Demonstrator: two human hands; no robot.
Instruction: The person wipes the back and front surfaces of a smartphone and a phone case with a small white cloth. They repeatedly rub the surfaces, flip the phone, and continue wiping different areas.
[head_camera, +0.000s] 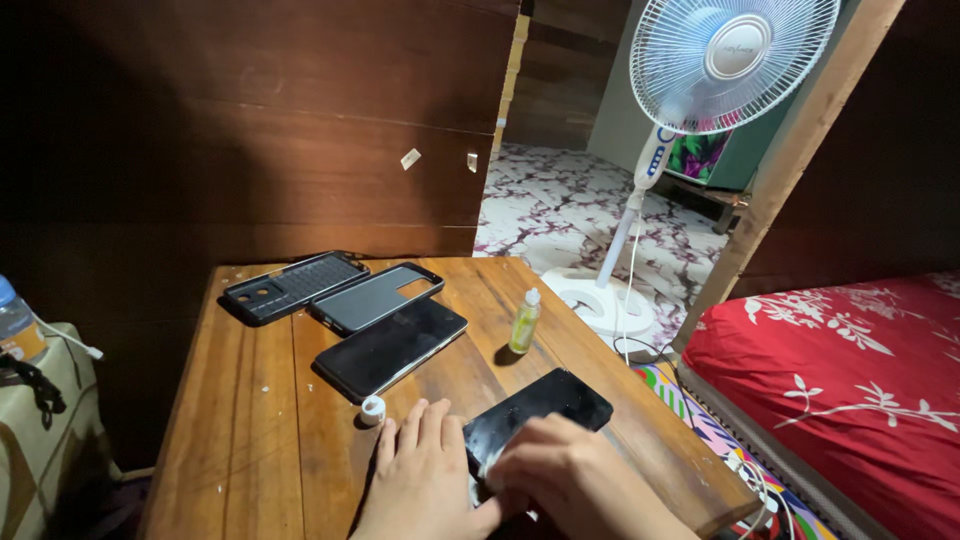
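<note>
Near table's (250, 420) front edge, hands (500, 480) seemingly wipe phone (545, 405).

A home bedroom: bed (850, 370), standing fan (700, 80), wooden table (250, 420).

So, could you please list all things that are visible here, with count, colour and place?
table: one, brown wood, centre
phone: one, black, under the hands
second phone: one, black, mid-table
phone cases: two, black, far table edge
small bottle: one, yellowish, upright
cap: one, white, beside left hand
fan: one, white, on floor
bed: one, red floral, right
left hand: flat on table
right hand: on phone, with something white
</note>
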